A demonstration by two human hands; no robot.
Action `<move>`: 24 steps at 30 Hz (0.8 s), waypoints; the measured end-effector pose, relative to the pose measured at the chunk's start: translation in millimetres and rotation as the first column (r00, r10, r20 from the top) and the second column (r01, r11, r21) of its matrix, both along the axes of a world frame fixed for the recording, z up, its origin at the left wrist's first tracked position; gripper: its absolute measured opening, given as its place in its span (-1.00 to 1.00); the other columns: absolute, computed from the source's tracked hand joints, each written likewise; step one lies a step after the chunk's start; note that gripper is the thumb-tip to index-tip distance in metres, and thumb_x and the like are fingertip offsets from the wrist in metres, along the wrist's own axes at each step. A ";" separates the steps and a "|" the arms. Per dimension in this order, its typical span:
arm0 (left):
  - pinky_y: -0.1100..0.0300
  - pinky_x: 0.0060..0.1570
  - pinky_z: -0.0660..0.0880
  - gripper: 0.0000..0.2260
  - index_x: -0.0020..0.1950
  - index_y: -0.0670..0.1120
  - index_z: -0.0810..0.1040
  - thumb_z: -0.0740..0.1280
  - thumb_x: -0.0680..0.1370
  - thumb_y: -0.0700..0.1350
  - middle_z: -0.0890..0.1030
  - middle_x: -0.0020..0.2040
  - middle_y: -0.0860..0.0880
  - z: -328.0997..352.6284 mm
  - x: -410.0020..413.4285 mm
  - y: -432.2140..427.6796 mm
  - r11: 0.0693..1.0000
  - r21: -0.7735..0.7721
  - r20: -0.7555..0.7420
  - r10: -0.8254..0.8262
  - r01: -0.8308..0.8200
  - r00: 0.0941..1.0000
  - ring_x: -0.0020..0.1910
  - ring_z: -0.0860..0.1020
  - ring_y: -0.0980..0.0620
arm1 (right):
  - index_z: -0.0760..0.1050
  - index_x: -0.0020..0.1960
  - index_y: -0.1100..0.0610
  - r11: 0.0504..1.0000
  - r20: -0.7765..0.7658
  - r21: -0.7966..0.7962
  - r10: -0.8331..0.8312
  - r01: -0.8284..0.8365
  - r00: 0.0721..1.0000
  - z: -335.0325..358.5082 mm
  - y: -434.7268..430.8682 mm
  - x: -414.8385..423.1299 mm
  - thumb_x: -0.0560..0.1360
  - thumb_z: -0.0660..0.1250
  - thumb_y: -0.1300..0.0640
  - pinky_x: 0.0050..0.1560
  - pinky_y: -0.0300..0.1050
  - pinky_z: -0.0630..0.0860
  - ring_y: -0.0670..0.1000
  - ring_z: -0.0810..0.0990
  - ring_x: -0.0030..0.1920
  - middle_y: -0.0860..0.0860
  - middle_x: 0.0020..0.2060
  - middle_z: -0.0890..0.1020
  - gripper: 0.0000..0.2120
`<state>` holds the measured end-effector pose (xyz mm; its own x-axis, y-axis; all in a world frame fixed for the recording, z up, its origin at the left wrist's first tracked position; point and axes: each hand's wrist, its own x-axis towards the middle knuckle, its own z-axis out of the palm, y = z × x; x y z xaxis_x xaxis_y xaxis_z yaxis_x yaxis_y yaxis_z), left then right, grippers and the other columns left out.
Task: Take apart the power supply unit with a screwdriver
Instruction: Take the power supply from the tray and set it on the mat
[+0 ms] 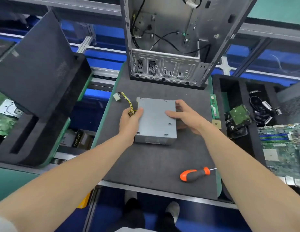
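While left hand [129, 120] and right hand [186, 117] clasp the power supply unit [156, 122], its label [154, 141] is blurred; a box [75, 139] below reads PRIME.

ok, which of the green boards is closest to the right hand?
The narrow RAM stick, lying just right of the right hand. The big motherboard and the drive's board sit farther right.

Tally: one power supply unit [156, 119], one screwdriver [195, 174], one open computer case [166, 67], one memory stick [214, 106], one processor chip [216, 123], one hard drive [239, 115]. Two green boards: left board [3, 121], right board [283, 144]. Two hands: left hand [130, 118], right hand [184, 115].
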<state>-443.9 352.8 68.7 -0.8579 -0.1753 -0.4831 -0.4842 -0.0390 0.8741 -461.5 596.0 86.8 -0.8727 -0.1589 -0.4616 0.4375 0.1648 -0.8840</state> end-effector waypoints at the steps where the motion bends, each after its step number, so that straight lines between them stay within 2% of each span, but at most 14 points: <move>1: -0.10 0.38 0.47 -0.54 0.36 0.03 0.51 0.44 0.52 0.18 0.62 0.16 0.05 0.8 -3.1 -1.8 0.999 -0.025 -0.018 -0.029 0.028 0.999 0.26 0.58 -0.05 | 0.49 0.24 -0.12 1.000 -0.003 0.011 -0.009 0.009 1.000 0.0 0.4 0.6 0.38 0.62 -0.10 -0.07 0.10 0.71 -0.05 0.72 0.12 -0.13 0.22 0.64 -0.49; 3: -0.08 0.33 0.51 -0.60 0.30 0.01 0.55 0.47 0.54 0.14 0.64 0.13 0.01 3.7 -13.4 -5.3 0.992 -0.056 -0.049 -0.114 0.111 0.992 0.25 0.61 -0.08 | 0.45 0.22 -0.06 0.998 -0.001 0.059 -0.023 0.023 1.000 1.1 2.9 5.2 0.36 0.63 -0.11 0.05 0.18 0.70 -0.06 0.71 0.13 -0.08 0.23 0.64 -0.46; 6: -0.02 0.23 0.59 -0.67 0.23 0.01 0.61 0.52 0.54 0.10 0.68 0.12 -0.01 11.9 -40.8 -6.2 0.964 -0.099 -0.063 -0.254 0.248 0.965 0.21 0.65 -0.10 | 0.41 0.15 0.01 0.983 0.006 0.174 -0.066 0.064 0.998 3.5 6.7 21.4 0.24 0.66 -0.23 0.16 0.19 0.66 -0.02 0.70 0.11 0.00 0.15 0.66 -0.33; 8: -0.02 0.26 0.57 -0.51 0.33 0.03 0.57 0.55 0.48 0.18 0.67 0.15 0.04 21.3 -62.5 -4.6 0.899 -0.220 -0.031 -0.396 0.380 0.918 0.20 0.65 -0.05 | 0.42 0.05 0.03 0.931 -0.014 0.362 -0.035 0.038 0.999 7.9 7.2 32.4 0.13 0.64 -0.39 0.10 0.13 0.67 0.00 0.69 0.05 -0.02 0.03 0.68 -0.24; 10: -0.03 0.38 0.48 -0.19 0.55 0.00 0.39 0.57 0.41 0.27 0.57 0.34 0.02 32.7 -76.3 -0.4 0.800 -0.350 0.051 -0.503 0.487 0.863 0.31 0.58 -0.03 | 0.41 -0.01 0.02 0.819 -0.019 0.571 0.075 -0.050 0.997 14.4 7.8 37.7 0.07 0.55 -0.55 -0.08 0.04 0.61 -0.02 0.66 -0.04 -0.05 -0.06 0.66 -0.18; 12: -0.06 0.40 0.42 -0.05 0.60 0.01 0.26 0.54 0.36 0.38 0.39 0.46 -0.06 43.6 -73.1 3.1 0.647 -0.608 0.073 -0.531 0.459 0.844 0.39 0.47 -0.11 | 0.40 0.11 -0.05 0.735 0.012 0.658 0.205 -0.162 0.979 22.2 11.3 36.2 0.05 0.49 -0.61 -0.16 -0.05 0.49 -0.06 0.60 -0.03 -0.12 -0.03 0.62 -0.12; 14: -0.11 0.35 0.38 -0.09 0.52 0.08 0.30 0.41 0.29 0.50 0.35 0.36 -0.06 51.4 -50.2 6.9 0.428 -0.839 -0.001 -0.620 0.337 0.785 0.34 0.43 -0.17 | 0.25 0.37 -0.22 0.709 0.066 0.629 0.362 -0.320 0.930 31.0 15.1 32.1 0.06 0.57 -0.51 -0.05 -0.08 0.47 -0.07 0.58 0.07 -0.20 0.08 0.58 0.01; 15: -0.12 0.32 0.34 -0.06 0.49 0.11 0.30 0.34 0.23 0.55 0.35 0.30 -0.04 52.5 -34.2 10.3 0.313 -0.892 0.019 -0.694 0.325 0.720 0.30 0.41 -0.16 | 0.15 0.45 -0.26 0.690 0.077 0.605 0.447 -0.398 0.891 33.3 16.0 30.4 0.07 0.63 -0.42 0.01 -0.10 0.46 -0.06 0.57 0.13 -0.23 0.14 0.55 0.10; 17: -0.14 0.28 0.28 0.11 0.56 0.17 0.17 0.26 0.11 0.64 0.28 0.30 -0.05 48.4 -1.1 19.3 0.069 -0.928 0.179 -0.779 0.365 0.601 0.24 0.35 -0.16 | 0.06 0.52 -0.24 0.636 0.059 0.621 0.546 -0.459 0.836 32.4 14.1 27.9 0.10 0.68 -0.26 0.04 -0.08 0.45 -0.01 0.53 0.16 -0.19 0.18 0.53 0.18; 18: -0.15 0.25 0.27 0.17 0.60 0.18 0.07 0.25 0.08 0.65 0.23 0.33 -0.09 44.4 10.4 23.8 -0.041 -0.931 0.256 -0.781 0.363 0.569 0.23 0.32 -0.17 | 0.09 0.51 -0.22 0.631 0.030 0.645 0.543 -0.432 0.839 30.0 12.3 26.7 0.13 0.68 -0.21 0.02 -0.05 0.46 0.02 0.53 0.15 -0.15 0.17 0.54 0.13; 19: -0.15 0.22 0.27 0.19 0.63 0.19 -0.01 0.27 0.09 0.62 0.20 0.37 -0.13 41.3 17.0 27.7 -0.107 -0.934 0.294 -0.772 0.341 0.564 0.23 0.30 -0.18 | 0.14 0.49 -0.22 0.643 -0.003 0.658 0.521 -0.391 0.853 27.1 11.1 26.0 0.16 0.68 -0.18 -0.01 -0.04 0.47 0.05 0.53 0.13 -0.12 0.15 0.56 0.06; 21: -0.14 0.18 0.29 0.16 0.63 0.20 -0.06 0.30 0.12 0.54 0.21 0.38 -0.18 41.0 18.8 31.6 -0.143 -0.938 0.308 -0.758 0.314 0.575 0.22 0.31 -0.20 | 0.23 0.45 -0.26 0.690 -0.048 0.638 0.478 -0.342 0.877 23.6 12.1 27.4 0.18 0.66 -0.16 -0.04 -0.09 0.48 0.02 0.54 0.12 -0.13 0.14 0.58 -0.03; 24: -0.11 0.17 0.32 0.13 0.59 0.28 -0.03 0.30 0.07 0.52 0.23 0.33 -0.14 52.4 8.8 31.0 -0.072 -0.921 0.302 -0.752 0.382 0.587 0.18 0.31 -0.19 | 0.35 0.41 -0.31 0.789 -0.109 0.544 0.405 -0.287 0.908 23.4 20.6 32.0 0.19 0.66 -0.17 0.05 -0.13 0.49 -0.17 0.58 0.09 -0.28 0.13 0.63 -0.13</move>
<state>-435.1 383.8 121.2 -0.9152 0.3406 -0.2155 0.3254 0.9399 0.1035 -429.5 616.6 110.1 -0.8879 -0.2658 -0.3754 0.0790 0.7160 -0.6936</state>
